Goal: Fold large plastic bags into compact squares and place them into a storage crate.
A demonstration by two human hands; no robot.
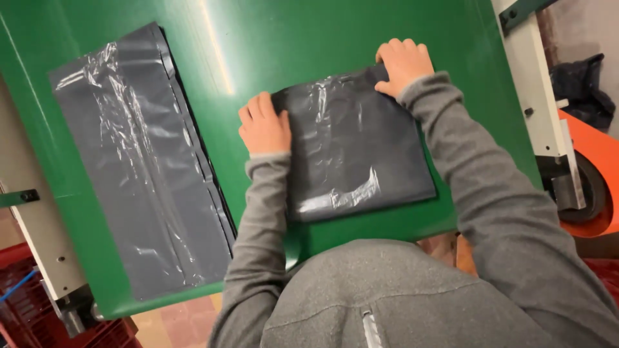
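- Setting: a factory or packing workshop.
- Green work table carried on a cream metal frame with bolted brackets.
- Flat stack of grey plastic bags along the table's left edge.
- Orange wheeled machine beyond the right edge; red crates under the left corner.

A glossy green table carries a long flat stack of grey plastic bags on its left part and, well apart to the right, a smaller folded grey bag bundle.
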